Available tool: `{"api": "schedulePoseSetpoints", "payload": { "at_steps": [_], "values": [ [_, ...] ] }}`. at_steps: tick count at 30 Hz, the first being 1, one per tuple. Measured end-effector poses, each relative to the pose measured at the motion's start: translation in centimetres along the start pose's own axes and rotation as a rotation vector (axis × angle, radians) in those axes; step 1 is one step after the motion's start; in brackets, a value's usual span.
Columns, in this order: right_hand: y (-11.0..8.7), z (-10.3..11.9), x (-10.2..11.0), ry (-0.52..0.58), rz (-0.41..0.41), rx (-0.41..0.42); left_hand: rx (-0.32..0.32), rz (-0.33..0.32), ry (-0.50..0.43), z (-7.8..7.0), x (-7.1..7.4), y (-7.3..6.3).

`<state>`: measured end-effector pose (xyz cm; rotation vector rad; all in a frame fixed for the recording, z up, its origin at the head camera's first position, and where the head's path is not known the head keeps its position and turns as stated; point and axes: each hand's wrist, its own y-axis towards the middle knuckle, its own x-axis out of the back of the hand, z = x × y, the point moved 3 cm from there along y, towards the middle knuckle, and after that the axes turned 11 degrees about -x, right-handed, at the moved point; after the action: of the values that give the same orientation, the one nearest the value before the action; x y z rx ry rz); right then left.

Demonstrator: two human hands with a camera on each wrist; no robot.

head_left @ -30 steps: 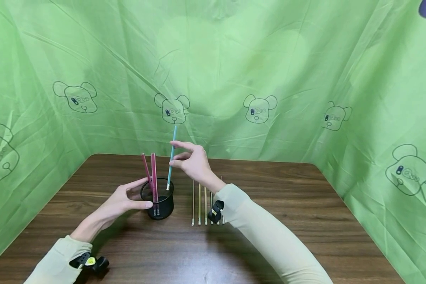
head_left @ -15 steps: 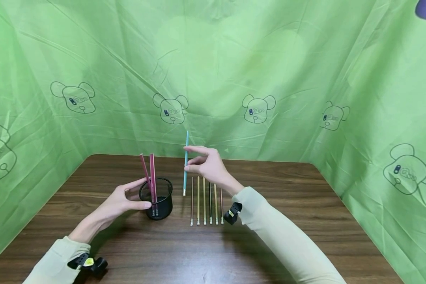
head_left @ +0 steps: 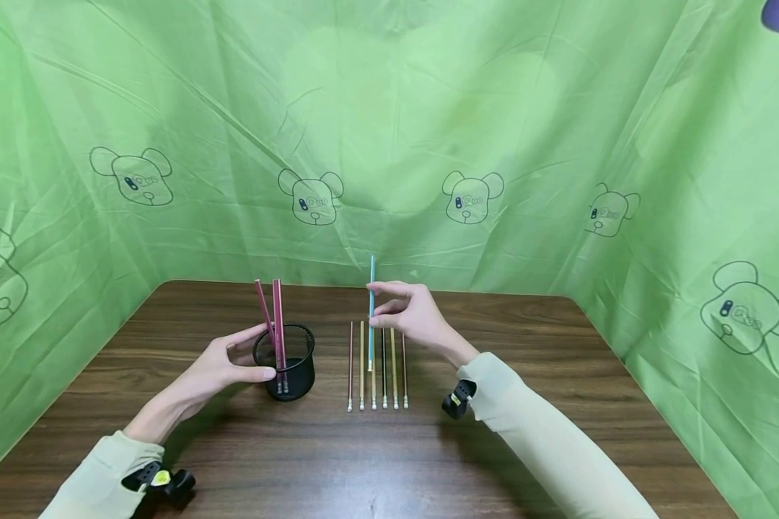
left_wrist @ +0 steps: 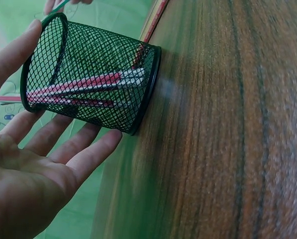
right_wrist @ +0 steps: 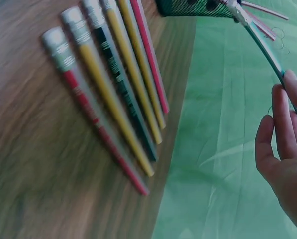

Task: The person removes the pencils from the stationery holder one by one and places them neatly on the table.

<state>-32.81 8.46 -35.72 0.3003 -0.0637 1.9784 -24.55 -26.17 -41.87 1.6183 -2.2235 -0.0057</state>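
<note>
We count six pencils (head_left: 362, 367) in a row on one table (head_left: 324, 461), short of its far edge, and what a split: two red pencils (right_wrist: 104, 130), three yellow pencils (right_wrist: 107, 92), one dark pencil (right_wrist: 122, 84)! Nearer the left edge we've got one mesh cup (head_left: 298, 382) with at least two pink pencils (head_left: 277, 310), exact number too close to call! We add one blue pencil (head_left: 371, 304) up in the air, one left hand (head_left: 217, 364), one right hand (head_left: 418, 313)
</note>
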Motion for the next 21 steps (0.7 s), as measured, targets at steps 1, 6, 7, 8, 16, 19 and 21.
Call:
{"api": "schedulePoseSetpoints", "payload": {
  "at_steps": [1, 6, 7, 8, 16, 19, 21],
  "values": [
    [-0.1, -0.2, 0.3, -0.002, 0.003, -0.001, -0.005, 0.002, -0.006, -0.1, 0.0, 0.0],
    [-0.7, -1.6, 1.5, -0.008, 0.004, -0.02, -0.018, -0.001, -0.035, -0.2, 0.0, 0.0],
    [-0.9, -1.8, 1.7, -0.007, 0.002, -0.027, -0.019, 0.0, -0.036, -0.2, -0.1, 0.0],
    [-1.0, -2.1, 2.0, -0.004, 0.0, -0.035, -0.019, 0.0, -0.036, -0.2, -0.1, 0.0],
    [-2.1, -4.3, 4.0, -0.026, 0.015, -0.132, -0.01, -0.006, 0.008, -0.1, 0.0, 0.0],
    [-2.4, -5.1, 4.7, -0.041, 0.015, -0.169, -0.009, -0.008, 0.009, -0.1, 0.0, 0.0],
    [-2.6, -5.5, 4.9, -0.047, 0.012, -0.19, -0.006, -0.01, 0.005, -0.1, 0.0, 0.0]
  ]
}}
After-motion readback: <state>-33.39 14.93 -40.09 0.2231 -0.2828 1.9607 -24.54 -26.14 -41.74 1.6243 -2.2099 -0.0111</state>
